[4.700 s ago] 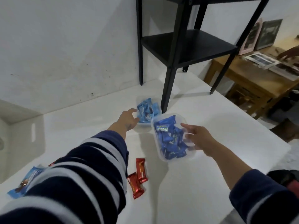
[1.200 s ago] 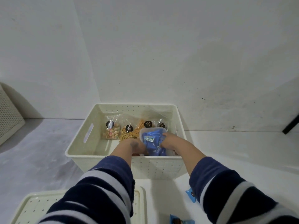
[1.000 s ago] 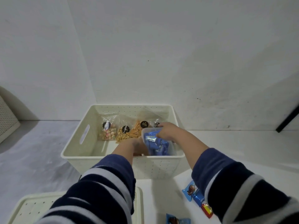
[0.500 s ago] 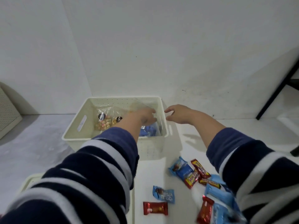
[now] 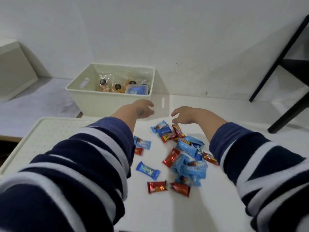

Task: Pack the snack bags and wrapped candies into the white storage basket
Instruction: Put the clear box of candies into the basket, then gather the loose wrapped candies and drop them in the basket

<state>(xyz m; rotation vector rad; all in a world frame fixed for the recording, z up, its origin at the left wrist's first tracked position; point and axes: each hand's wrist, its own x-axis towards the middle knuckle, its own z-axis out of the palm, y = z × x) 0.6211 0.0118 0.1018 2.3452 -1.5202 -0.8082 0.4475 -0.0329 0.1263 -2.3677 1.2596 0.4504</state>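
2 empty hands, left hand (image 5: 142, 109) and right hand (image 5: 184, 115) (fingers loosely curled), hover between basket (image 5: 100, 99) and candies (image 5: 185, 158).

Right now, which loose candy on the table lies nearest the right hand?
The red-wrapped candy at the far end of the pile, just below the right hand. The light blue one beside it lies further left; the rest lie nearer the camera.

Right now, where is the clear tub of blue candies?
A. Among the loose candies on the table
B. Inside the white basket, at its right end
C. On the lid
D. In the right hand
B: the clear tub sits inside the white basket, at its right end beside the snack bags, and neither hand holds it.
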